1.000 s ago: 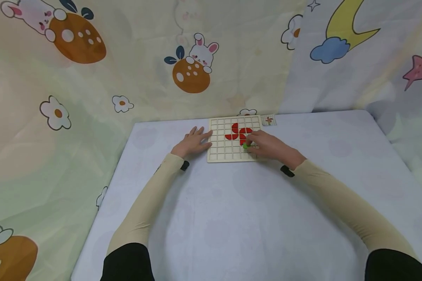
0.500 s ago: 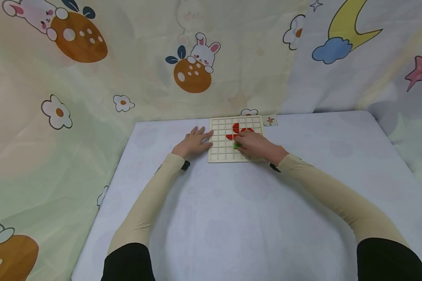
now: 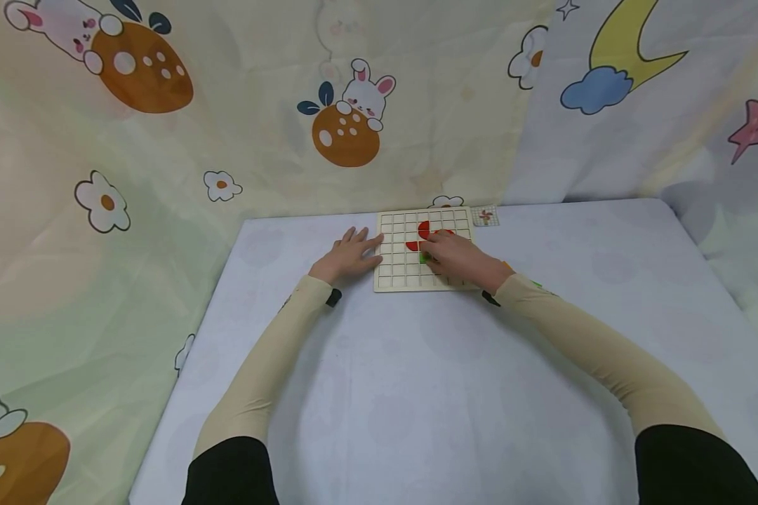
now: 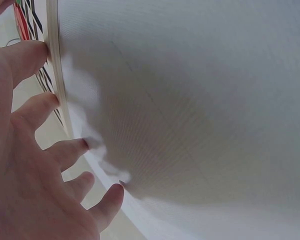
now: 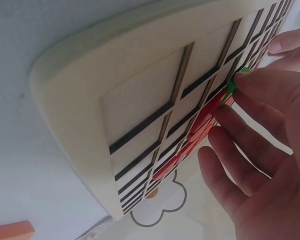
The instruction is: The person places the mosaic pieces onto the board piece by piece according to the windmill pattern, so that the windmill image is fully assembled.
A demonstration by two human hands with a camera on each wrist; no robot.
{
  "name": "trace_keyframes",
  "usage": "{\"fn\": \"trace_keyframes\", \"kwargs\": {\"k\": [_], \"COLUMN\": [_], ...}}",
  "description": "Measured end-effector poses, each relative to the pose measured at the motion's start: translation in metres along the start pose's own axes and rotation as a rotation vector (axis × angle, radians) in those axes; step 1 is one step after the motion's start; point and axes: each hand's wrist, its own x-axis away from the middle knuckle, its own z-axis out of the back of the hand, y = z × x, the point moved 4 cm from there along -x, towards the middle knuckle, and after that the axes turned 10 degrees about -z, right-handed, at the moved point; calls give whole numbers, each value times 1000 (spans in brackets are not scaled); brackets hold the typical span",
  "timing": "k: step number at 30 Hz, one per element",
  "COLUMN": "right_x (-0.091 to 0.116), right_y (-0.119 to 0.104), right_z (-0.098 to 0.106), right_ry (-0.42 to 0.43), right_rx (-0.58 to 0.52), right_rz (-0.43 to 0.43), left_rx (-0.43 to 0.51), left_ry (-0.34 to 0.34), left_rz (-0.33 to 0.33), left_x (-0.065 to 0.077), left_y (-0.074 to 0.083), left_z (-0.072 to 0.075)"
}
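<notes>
A pale wooden grid board (image 3: 394, 275) lies near the table's far edge. Several red quarter-round pieces (image 3: 424, 230) sit in its middle squares, partly covered by my right hand (image 3: 460, 258). That hand pinches a small green piece (image 5: 230, 91) between thumb and finger, low over the board beside the red pieces. In the right wrist view its other fingers trail loosely. My left hand (image 3: 347, 256) lies at the board's left side with fingers spread. Seen from the left wrist, fingertips (image 4: 49, 101) touch the board's edge.
A small card (image 3: 485, 216) printed with a red pinwheel figure on a grid lies at the board's far right corner. An orange block (image 5: 11, 231) rests on the white cloth near the board. Behind the table hangs a printed curtain (image 3: 259, 126).
My right hand has moved left across the board with the green piece, then nudged it slightly away from me. The left hand stays at the board's edge.
</notes>
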Motion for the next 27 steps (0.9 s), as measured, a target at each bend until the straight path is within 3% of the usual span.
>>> {"fn": "trace_keyframes", "kwargs": {"k": [7,13,17,22,27], "right_x": [-2,-4,0,20,43], "right_y": [3,6,17,38,63], "right_z": [-2,-2,4,16,20], "right_ry": [31,3,-29,-67,-118], "right_rx": [26,-4,-115,-249,-252], "right_rz": [12,-4,-86,-196,-264], "left_rx": [0,9,7,9,-2], "left_ry": [0,-1,-4,-9,-14], "left_rz": [5,9,6,4,10], "left_x": [-1,-1,-1,0,0], "left_y": [1,1,1,1,-1], "left_z": [0,0,-1,0,-1]}}
